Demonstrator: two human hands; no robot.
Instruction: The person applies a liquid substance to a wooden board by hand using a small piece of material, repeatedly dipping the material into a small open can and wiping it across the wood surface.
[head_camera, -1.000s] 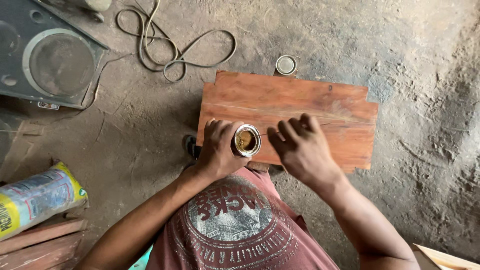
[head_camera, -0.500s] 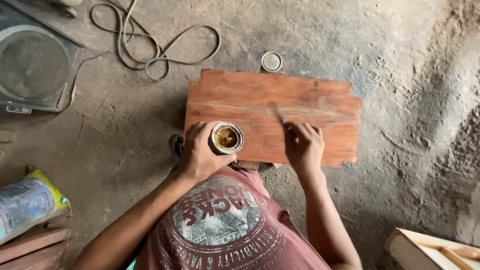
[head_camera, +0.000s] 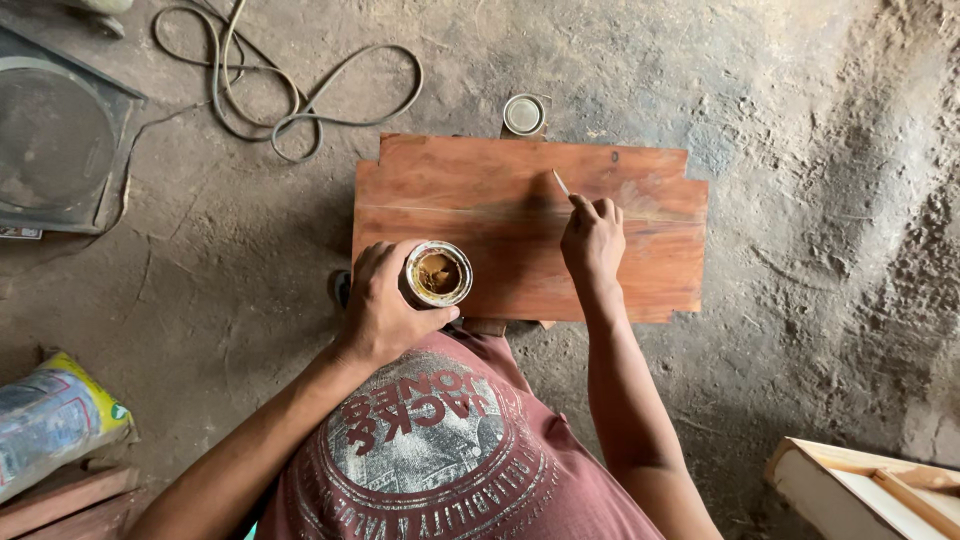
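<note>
- A small open tin (head_camera: 438, 273) of brown paste sits at the near left of a reddish wooden board (head_camera: 640, 270) lying flat on a dusty floor (head_camera: 800, 120); the left hand (head_camera: 385, 305) wraps its fingers round the tin's side, gripping it.
- The right hand (head_camera: 592, 238) is closed in a pinch on a thin pale blade (head_camera: 561, 182), its tip touching the board near the far edge, beside a pale line running left to right along the wood.
- The tin's lid (head_camera: 524, 114) rests on the floor just beyond the board's far edge.
- Risk: the tin stands close to the board's near edge, so a loosened grip or a nudge from the wrist could tip it and spill paste.
- Risk: the blade is slim and held at the fingertips; too much pressure could make it skid and gouge the wood.
- Risk: grit from the floor could get into the open tin or onto the lid.
- A cable (head_camera: 290, 100) coils far left, a sack (head_camera: 50, 420) lies near left.
</note>
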